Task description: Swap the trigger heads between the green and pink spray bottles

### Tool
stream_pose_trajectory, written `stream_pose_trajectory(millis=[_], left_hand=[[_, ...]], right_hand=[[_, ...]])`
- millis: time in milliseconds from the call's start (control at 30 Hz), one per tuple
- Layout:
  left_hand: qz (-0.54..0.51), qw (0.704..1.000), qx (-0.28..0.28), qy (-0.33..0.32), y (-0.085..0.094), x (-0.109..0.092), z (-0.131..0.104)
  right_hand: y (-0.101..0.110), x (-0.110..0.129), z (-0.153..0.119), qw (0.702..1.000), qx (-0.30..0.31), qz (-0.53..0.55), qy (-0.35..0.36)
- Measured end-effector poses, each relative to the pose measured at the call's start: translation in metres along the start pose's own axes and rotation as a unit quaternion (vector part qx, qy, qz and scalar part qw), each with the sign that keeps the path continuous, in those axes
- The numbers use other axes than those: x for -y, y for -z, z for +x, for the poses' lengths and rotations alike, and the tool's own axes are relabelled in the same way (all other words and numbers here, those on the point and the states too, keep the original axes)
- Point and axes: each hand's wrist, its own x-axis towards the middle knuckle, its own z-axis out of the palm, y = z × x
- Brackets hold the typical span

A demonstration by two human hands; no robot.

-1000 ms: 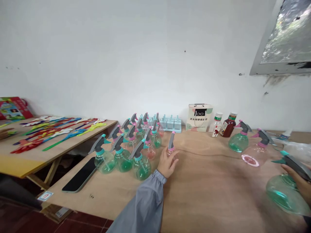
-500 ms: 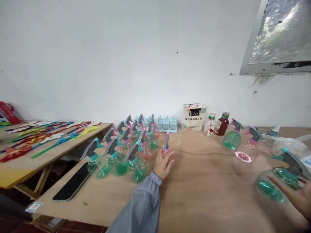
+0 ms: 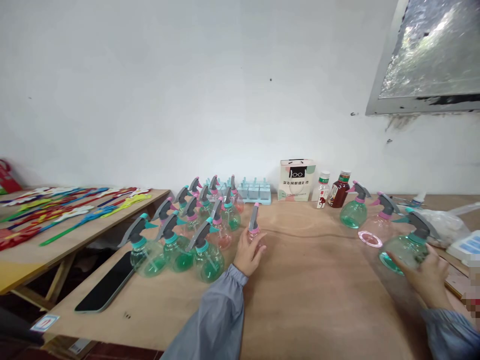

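My left hand (image 3: 249,252) is wrapped round a pink spray bottle (image 3: 254,231) with a grey and pink nozzle, upright on the table. At the right my right hand (image 3: 427,275) grips a green spray bottle (image 3: 403,252) with a grey and teal nozzle, its fingers partly behind the bottle. Just beyond that one stand a pink spray bottle (image 3: 379,227) and a green spray bottle (image 3: 353,214). Left of my left hand, several green and pink spray bottles are grouped together, the nearest a green one (image 3: 209,262).
A black phone (image 3: 107,285) lies at the table's left. Along the wall stand a light-blue mould tray (image 3: 255,192), a paper bag (image 3: 297,182), a white bottle (image 3: 322,192) and a dark red bottle (image 3: 339,191). Colourful felt strips cover the left table (image 3: 22,265); plastic bags (image 3: 444,225) lie at right.
My right hand has moved inward and away from me with the green spray bottle, which now stands closer to the pink one. My left hand still holds its bottle. The view has shifted slightly.
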Motion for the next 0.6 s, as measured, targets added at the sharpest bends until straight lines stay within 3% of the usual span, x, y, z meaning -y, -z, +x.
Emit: stream_pose_trajectory(millis=[267,467,600], left_hand=[[0.001,1.0,0.006,0.007,0.002,-0.002,0.001],[0.003,1.0,0.002,0.001,0.003,-0.003,0.0],[0.004,1.0,0.009,0.0,0.005,-0.003,0.001]], right_hand=[[-0.016,-0.004,0.008,0.999,-0.016,0.046,0.021],[-0.027,-0.009,0.007,0.992,-0.082,0.08,0.051],[-0.031,-0.011,0.009,0.994,-0.066,0.081,0.039]])
